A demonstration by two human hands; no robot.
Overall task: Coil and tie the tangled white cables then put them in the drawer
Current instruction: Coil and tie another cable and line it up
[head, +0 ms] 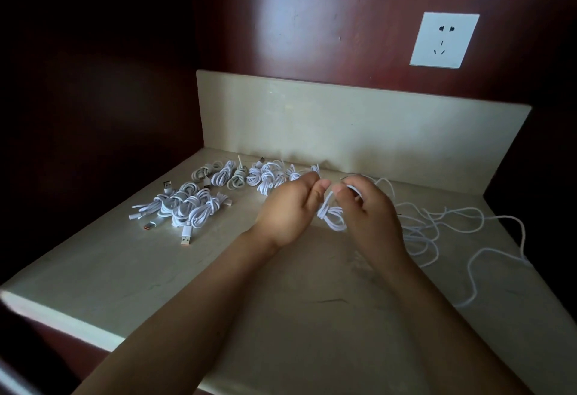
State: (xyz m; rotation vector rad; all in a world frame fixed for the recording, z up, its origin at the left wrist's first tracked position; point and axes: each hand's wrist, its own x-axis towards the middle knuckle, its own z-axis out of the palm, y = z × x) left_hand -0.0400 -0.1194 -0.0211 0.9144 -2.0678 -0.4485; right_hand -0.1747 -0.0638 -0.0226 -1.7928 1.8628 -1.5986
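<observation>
white cables (199, 210), beige countertop (281, 285), dark red wall (312, 19)

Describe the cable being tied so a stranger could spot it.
Below the wall socket lies a beige countertop. Mid-counter, the left hand and right hand pinch a small white coil. Tied bundles lie to its left, loose cable to its right; only it is held.

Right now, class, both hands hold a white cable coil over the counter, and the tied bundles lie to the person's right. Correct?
No. The head view shows the tied bundles on the person's left; the left hand and right hand do hold the cable coil.
</observation>
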